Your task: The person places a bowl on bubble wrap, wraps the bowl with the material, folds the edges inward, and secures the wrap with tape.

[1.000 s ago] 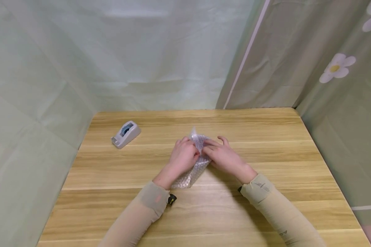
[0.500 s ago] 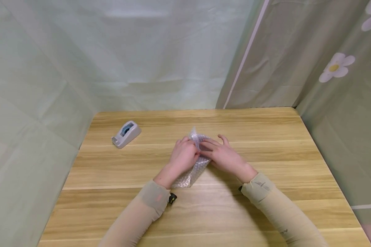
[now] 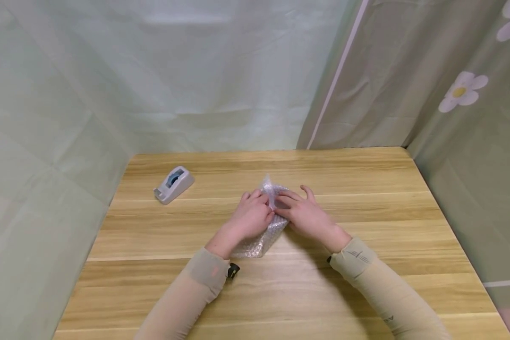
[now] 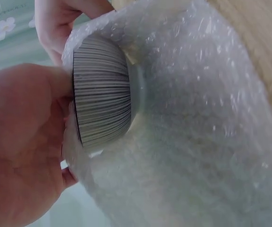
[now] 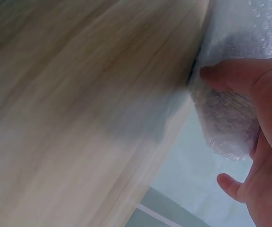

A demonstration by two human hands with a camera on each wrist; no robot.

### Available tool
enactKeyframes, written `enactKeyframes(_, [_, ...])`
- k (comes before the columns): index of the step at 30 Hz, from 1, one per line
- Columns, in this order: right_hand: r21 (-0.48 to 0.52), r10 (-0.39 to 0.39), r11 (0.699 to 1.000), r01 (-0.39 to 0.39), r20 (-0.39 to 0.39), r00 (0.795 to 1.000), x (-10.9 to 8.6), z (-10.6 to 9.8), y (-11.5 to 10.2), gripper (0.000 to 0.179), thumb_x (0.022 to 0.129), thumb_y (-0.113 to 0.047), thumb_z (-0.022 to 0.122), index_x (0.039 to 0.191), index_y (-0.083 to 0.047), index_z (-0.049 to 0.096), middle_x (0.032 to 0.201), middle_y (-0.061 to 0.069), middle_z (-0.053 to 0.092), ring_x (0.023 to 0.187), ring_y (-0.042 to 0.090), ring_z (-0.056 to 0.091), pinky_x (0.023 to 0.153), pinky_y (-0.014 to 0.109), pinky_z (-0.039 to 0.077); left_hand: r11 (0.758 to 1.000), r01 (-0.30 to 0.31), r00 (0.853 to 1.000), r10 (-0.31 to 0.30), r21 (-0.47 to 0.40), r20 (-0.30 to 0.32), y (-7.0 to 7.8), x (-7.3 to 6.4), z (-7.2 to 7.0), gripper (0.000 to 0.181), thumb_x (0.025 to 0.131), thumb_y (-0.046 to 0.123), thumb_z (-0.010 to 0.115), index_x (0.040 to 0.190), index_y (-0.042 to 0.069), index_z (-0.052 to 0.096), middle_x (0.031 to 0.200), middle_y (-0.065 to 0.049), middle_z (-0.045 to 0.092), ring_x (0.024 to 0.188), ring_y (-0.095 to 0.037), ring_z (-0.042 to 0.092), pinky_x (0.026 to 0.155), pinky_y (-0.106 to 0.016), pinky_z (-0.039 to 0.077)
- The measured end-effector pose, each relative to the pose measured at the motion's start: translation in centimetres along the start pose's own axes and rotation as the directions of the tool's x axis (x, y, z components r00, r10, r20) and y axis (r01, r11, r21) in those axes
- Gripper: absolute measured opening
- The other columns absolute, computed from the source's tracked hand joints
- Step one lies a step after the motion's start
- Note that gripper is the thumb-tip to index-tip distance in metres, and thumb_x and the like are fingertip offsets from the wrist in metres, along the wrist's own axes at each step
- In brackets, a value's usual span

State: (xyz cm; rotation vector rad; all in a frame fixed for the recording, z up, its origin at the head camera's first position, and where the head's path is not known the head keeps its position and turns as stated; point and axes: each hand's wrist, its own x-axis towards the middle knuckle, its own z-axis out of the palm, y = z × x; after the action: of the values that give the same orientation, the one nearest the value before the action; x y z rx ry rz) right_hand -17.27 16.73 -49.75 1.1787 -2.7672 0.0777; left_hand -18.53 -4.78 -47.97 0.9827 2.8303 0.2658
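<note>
A sheet of clear bubble wrap lies partly folded at the middle of the table, wrapped about a bowl with fine dark and pale stripes. In the left wrist view the bowl stands tipped on its side, its rim toward my palm. My left hand pinches the wrap by the bowl's rim, its fingertips partly hidden. From the other side my right hand holds the wrapped bowl. Its thumb presses on the wrap in the right wrist view, and its little finger sticks out.
A grey-white tape dispenser with a blue-cored roll stands at the back left of the wooden table. Pale green curtains hang behind and beside the table, with flowers printed on the right one.
My right fingers have shifted slightly to the left toward my left fingertips. My left wrist has moved a little left. The wrap hardly moves, and the tape dispenser stays put.
</note>
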Motion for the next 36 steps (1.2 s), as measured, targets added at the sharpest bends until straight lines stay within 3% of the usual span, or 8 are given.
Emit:
enactKeyframes(8, [-0.038,0.006,0.999,-0.006,0.015,1.0,0.3,0.0,-0.2,0.044,0.091,-0.012,0.081,0.133,-0.024,0.078,0.146,0.005,0.064,0.144,0.029,0.05,0.111,0.079,0.034,0.992,-0.086,0.996,0.087,-0.095,0.007,-1.4,-0.9,0.1,0.035,0.112,0.032,0.052,0.114,0.015,0.083,0.136,-0.005,0.066,0.141,-0.025,0.046,0.113,-0.047,0.037])
enactKeyframes(11, [-0.05,0.013,0.999,-0.011,0.029,0.999,0.4,-0.1,-0.3,0.046,0.09,-0.012,0.081,0.134,-0.025,0.077,0.146,0.005,0.064,0.145,0.029,0.049,0.111,0.079,0.033,0.972,-0.154,0.988,0.152,-0.179,-0.023,-2.3,-1.6,-0.2,0.031,0.112,0.028,0.055,0.123,0.015,0.08,0.131,-0.004,0.067,0.139,-0.025,0.049,0.115,-0.051,0.036])
enactKeyframes(18, [-0.065,0.013,0.998,-0.012,0.028,1.0,0.5,-0.4,-0.6,0.046,0.091,-0.01,0.081,0.134,-0.025,0.077,0.145,0.005,0.065,0.144,0.03,0.05,0.111,0.08,0.034,0.92,-0.283,0.958,0.257,-0.271,-0.131,-4.1,-5.0,-1.8,0.04,0.107,0.013,0.06,0.147,0.012,0.066,0.155,-0.016,0.054,0.148,-0.035,0.046,0.12,-0.061,0.035])
enactKeyframes(23, [-0.048,0.007,0.999,-0.006,0.029,1.0,0.4,-0.3,-0.6,0.042,0.091,-0.009,0.082,0.13,-0.024,0.078,0.145,0.006,0.065,0.144,0.032,0.05,0.111,0.081,0.033,0.926,-0.347,0.931,0.321,-0.147,-0.176,-5.6,-8.4,-2.0,0.062,0.085,-0.011,0.063,0.14,0.017,0.07,0.161,-0.016,0.048,0.15,-0.036,0.044,0.121,-0.06,0.036])
enactKeyframes(26, [-0.033,0.004,0.999,-0.004,0.021,1.0,0.4,-0.3,-0.6,0.042,0.09,-0.008,0.082,0.129,-0.023,0.079,0.145,0.007,0.065,0.144,0.033,0.05,0.111,0.081,0.033,0.921,-0.389,0.913,0.386,0.002,-0.131,-6.2,-10.3,-1.7,0.074,0.075,-0.016,0.07,0.138,0.024,0.072,0.168,-0.014,0.041,0.153,-0.037,0.039,0.121,-0.061,0.034])
enactKeyframes(29, [-0.026,0.01,1.0,-0.01,0.021,1.0,0.3,-0.4,-0.6,0.042,0.09,-0.006,0.082,0.129,-0.023,0.079,0.145,0.007,0.065,0.144,0.033,0.05,0.111,0.081,0.032,0.885,-0.436,0.892,0.448,0.164,-0.049,-6.5,-11.7,-1.0,0.079,0.074,-0.013,0.081,0.141,0.029,0.071,0.175,-0.009,0.029,0.157,-0.037,0.033,0.122,-0.062,0.034])
enactKeyframes(32, [-0.02,0.018,1.0,-0.017,0.034,0.999,0.3,-0.5,-0.6,0.043,0.09,-0.005,0.081,0.129,-0.022,0.079,0.146,0.007,0.065,0.145,0.033,0.049,0.112,0.081,0.032,0.84,-0.46,0.878,0.479,0.287,0.003,-6.5,-12.5,-0.3,0.059,0.085,-0.001,0.083,0.136,0.028,0.074,0.178,-0.006,0.022,0.16,-0.036,0.028,0.123,-0.062,0.034])
enactKeyframes(36, [-0.015,0.009,1.0,-0.009,0.03,0.999,0.3,-0.5,-0.7,0.043,0.091,-0.005,0.08,0.13,-0.022,0.079,0.146,0.007,0.065,0.144,0.032,0.05,0.112,0.081,0.032,0.821,-0.438,0.888,0.457,0.366,0.038,-6.6,-13.0,0.2,0.032,0.092,0.008,0.08,0.119,0.025,0.078,0.179,-0.005,0.019,0.162,-0.035,0.021,0.127,-0.062,0.025])
